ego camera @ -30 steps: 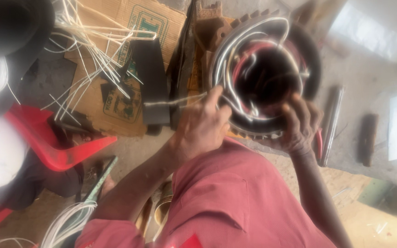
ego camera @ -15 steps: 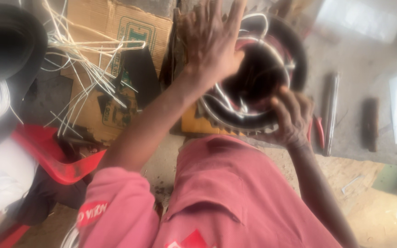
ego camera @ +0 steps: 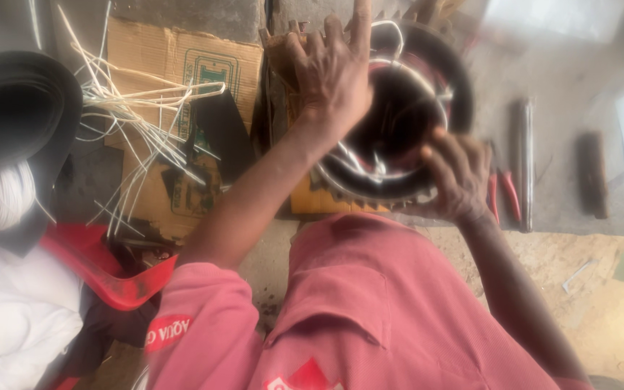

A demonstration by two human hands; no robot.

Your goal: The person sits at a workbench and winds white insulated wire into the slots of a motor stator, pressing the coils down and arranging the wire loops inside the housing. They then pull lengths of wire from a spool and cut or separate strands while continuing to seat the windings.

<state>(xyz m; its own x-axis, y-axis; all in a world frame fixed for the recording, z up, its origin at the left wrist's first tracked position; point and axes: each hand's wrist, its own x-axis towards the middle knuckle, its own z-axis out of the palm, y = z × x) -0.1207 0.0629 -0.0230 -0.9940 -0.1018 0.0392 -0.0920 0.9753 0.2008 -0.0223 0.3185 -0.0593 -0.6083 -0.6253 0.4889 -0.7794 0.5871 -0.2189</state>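
Left hand risen, hiding blurry motor stator; fingertips cropped.

We look down on a grey concrete floor, sandy and rougher nearer us. A flattened cardboard sheet lies on it under loose white strips. Beside it sit a red plastic piece and a black roll. Daylight is soft.
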